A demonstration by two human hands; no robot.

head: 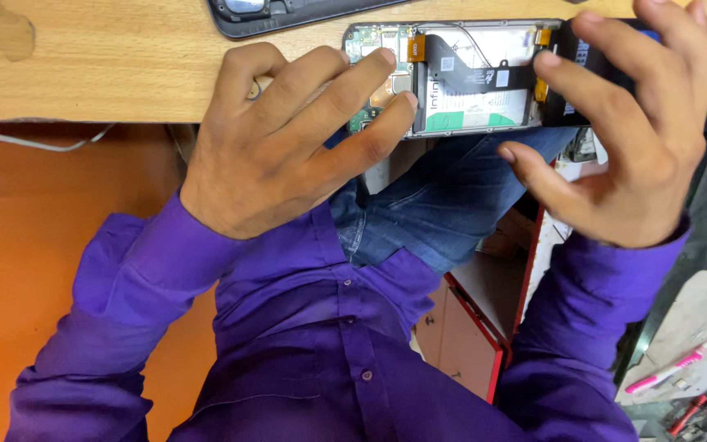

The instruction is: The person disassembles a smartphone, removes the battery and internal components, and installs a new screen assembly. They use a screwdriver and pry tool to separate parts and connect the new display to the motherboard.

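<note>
Counts: 2 hands, left hand (276, 135) & right hand (640, 135). 1 opened phone (452, 78), back off. 1 black battery (587, 78) at its end. 1 dark back cover (288, 15) at top edge. 1 wooden table (83, 69). 1 white cable (26, 139). 1 pink pen (671, 370), lower right.

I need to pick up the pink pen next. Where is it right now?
In the head view the pink pen lies at the lower right, on the cluttered grey surface beyond the person's purple sleeve, well below the right hand and the opened phone.
</note>
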